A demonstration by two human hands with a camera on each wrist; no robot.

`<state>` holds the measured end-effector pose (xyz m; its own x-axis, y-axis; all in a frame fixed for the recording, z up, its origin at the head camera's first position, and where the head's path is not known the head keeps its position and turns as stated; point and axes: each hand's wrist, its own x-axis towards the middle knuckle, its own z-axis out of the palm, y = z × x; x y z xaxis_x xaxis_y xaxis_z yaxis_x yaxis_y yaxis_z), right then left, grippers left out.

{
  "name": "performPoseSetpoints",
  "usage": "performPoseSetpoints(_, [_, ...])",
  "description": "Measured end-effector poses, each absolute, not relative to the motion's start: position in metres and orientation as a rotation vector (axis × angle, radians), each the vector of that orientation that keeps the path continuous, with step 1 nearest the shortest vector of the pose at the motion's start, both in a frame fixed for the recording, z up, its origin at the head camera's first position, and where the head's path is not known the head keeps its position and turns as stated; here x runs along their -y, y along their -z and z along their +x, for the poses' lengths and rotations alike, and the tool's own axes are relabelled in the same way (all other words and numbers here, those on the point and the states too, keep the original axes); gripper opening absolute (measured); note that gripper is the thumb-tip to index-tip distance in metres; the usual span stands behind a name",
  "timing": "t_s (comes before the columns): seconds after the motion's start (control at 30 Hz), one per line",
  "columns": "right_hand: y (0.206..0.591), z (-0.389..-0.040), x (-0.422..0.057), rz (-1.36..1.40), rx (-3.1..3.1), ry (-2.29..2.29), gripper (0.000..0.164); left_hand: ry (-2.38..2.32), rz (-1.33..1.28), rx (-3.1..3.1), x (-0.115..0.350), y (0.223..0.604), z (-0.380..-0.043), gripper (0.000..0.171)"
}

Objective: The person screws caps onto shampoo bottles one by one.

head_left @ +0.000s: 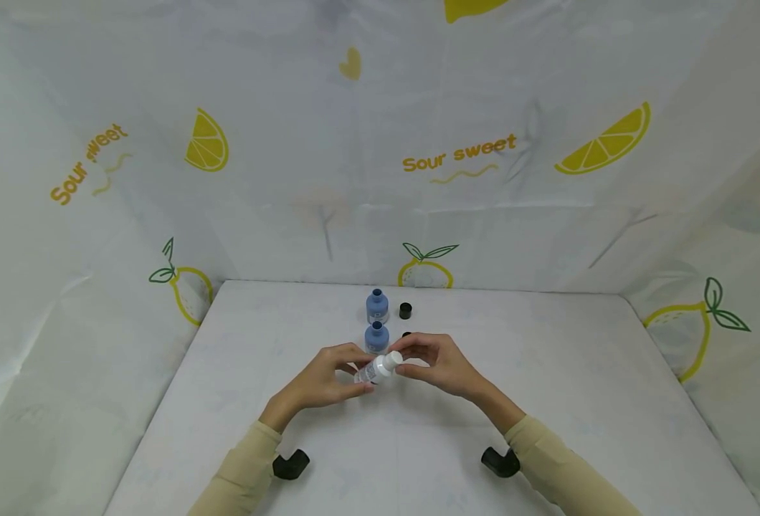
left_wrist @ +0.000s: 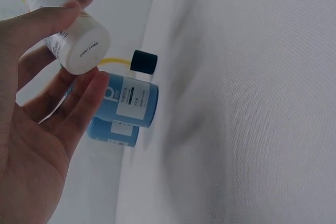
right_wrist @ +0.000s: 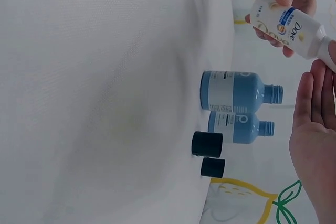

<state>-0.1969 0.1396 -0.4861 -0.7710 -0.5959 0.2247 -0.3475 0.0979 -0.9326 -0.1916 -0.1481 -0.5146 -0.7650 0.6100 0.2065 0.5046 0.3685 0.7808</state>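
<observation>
My left hand [head_left: 331, 376] grips a small white Dove bottle [right_wrist: 289, 27] round its body, thumb on one side and fingers on the other. The bottle is held tilted above the table, its top leaning toward the right. At that end my right hand [head_left: 441, 365] pinches the white cap [head_left: 393, 360] between thumb and fingers. In the left wrist view, the white bottle's round base [left_wrist: 88, 56] faces the camera. Just beyond the hands, two uncapped blue bottles, a far one [head_left: 376, 307] and a near one [head_left: 376, 338], stand upright.
Two black caps, one far [head_left: 406, 310] and one near [right_wrist: 207, 144], lie on the white table [head_left: 548, 387] to the right of the blue bottles. Black curved pieces [head_left: 291, 464] [head_left: 501, 462] sit at both sleeves. A lemon-printed white sheet [head_left: 302, 143] hangs behind the table.
</observation>
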Motion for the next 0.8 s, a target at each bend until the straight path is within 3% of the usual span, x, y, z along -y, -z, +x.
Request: performPoseSetpoints(0.8, [0.4873,-0.1923,-0.1311,-0.799,-2.297,1.754,0.021,-1.369,0.990,-2.505,0.1484,0.5127,-0.1906,0.045])
